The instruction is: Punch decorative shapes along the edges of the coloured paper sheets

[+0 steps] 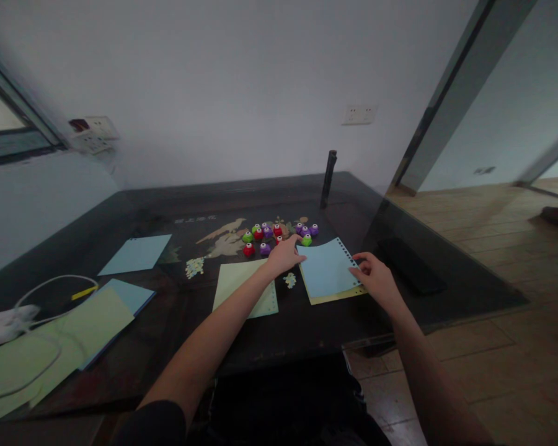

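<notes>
My left hand (284,254) reaches over the dark table (177,347) and rests at the left edge of a light blue sheet (328,269) with holes punched along its border; its fingers are curled and I cannot see anything in them. My right hand (376,277) pinches the right edge of that blue sheet, which lies on a yellow sheet (335,298). Just beyond my left hand sit several small craft punches (265,234) in red, green and purple. A pale green sheet (246,286) lies under my left forearm. Small paper cut-outs (289,280) lie between the sheets.
A blue sheet (136,254) and a stack of green and blue paper (74,334) lie at the left, with a white cable and power strip (9,322). A dark upright post (328,178) stands at the back. More cut-outs (194,267) lie mid-table. The table's right edge meets wooden floor (493,248).
</notes>
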`<state>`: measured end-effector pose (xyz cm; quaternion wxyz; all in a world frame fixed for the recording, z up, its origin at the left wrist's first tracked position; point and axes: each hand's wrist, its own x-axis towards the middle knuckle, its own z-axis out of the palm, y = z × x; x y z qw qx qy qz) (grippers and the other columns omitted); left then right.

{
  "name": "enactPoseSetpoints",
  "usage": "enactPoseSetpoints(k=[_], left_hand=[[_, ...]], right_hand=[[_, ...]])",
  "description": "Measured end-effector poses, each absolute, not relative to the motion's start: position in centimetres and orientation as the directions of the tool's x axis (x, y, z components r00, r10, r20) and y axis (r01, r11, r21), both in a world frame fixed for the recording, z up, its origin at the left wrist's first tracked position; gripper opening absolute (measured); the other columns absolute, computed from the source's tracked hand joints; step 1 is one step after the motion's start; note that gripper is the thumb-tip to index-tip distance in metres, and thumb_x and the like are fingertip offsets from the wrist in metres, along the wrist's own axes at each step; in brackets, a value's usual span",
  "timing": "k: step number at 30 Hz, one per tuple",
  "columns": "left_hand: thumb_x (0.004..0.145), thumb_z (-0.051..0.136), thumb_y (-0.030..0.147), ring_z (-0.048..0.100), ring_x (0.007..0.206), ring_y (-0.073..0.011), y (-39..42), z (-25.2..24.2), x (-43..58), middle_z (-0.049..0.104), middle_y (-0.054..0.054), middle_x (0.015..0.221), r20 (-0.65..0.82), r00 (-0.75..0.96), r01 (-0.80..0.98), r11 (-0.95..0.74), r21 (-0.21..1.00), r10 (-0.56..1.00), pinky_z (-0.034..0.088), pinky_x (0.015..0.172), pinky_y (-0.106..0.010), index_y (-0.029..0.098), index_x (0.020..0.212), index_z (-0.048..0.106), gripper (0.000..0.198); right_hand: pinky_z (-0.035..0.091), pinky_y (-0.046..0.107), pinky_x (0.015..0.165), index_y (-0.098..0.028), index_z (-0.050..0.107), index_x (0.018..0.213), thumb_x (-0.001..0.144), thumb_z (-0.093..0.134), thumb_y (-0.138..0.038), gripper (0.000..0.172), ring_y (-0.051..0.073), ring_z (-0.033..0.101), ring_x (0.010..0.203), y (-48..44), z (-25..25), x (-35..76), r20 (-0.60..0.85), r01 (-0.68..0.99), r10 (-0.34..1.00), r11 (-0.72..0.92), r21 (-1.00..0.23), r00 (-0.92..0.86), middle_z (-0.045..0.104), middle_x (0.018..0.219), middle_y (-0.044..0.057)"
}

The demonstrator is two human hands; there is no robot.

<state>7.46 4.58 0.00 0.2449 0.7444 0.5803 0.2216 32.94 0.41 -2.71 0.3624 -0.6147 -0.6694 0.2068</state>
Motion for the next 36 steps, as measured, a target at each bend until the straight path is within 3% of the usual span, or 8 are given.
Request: enactPoseSetpoints(k=[8,16,29,36], left_hand=[[0.072,0.068,0.028,0.065,0.079,-0.0216,4.3,-0.1,7.7,0.069,-0.004,0.085,0.022,0.258,0.812,-0.229,0.537,0.966,0.046,0.066,-0.028,0.021,0.121,0.051,0.053],[0.073,0.067,0.029,0.065,0.084,-0.0227,4.2,-0.3,7.8,0.070,-0.004,0.090,0.011,0.275,0.852,-0.249,0.460,0.961,0.046,0.065,-0.028,0.023,0.119,0.055,0.048],[0.070,0.070,0.031,0.065,0.086,-0.0285,4.3,-0.8,7.8,0.069,-0.008,0.090,-0.010,0.281,0.847,-0.243,0.473,0.960,0.049,0.071,-0.036,0.020,0.114,0.061,0.046],[0.072,0.068,0.033,0.064,0.086,-0.0248,4.4,-0.8,7.7,0.070,-0.006,0.090,-0.031,0.298,0.853,-0.252,0.456,0.954,0.048,0.069,-0.031,0.022,0.114,0.061,0.044]], right_hand=[[0.038,0.028,0.060,-0.022,0.061,0.089,0.072,0.054,-0.030,0.021,0.017,0.055,0.061,-0.5,-2.9,32.9,0.265,0.752,0.964,0.172,-0.637,0.004,0.057,0.064,-0.001],[0.037,0.027,0.059,-0.021,0.062,0.086,0.071,0.053,-0.031,0.020,0.016,0.050,0.057,-0.4,-3.8,32.9,0.258,0.775,0.966,0.170,-0.609,-0.010,0.053,0.063,-0.001],[0.035,0.027,0.058,-0.020,0.064,0.081,0.070,0.053,-0.030,0.019,0.015,0.048,0.055,-0.5,-3.7,33.0,0.255,0.771,0.967,0.169,-0.613,-0.010,0.051,0.061,-0.001],[0.036,0.027,0.059,-0.020,0.064,0.079,0.070,0.052,-0.028,0.017,0.016,0.048,0.057,-0.6,-3.8,33.0,0.251,0.766,0.967,0.200,-0.611,-0.052,0.050,0.060,-0.001]])
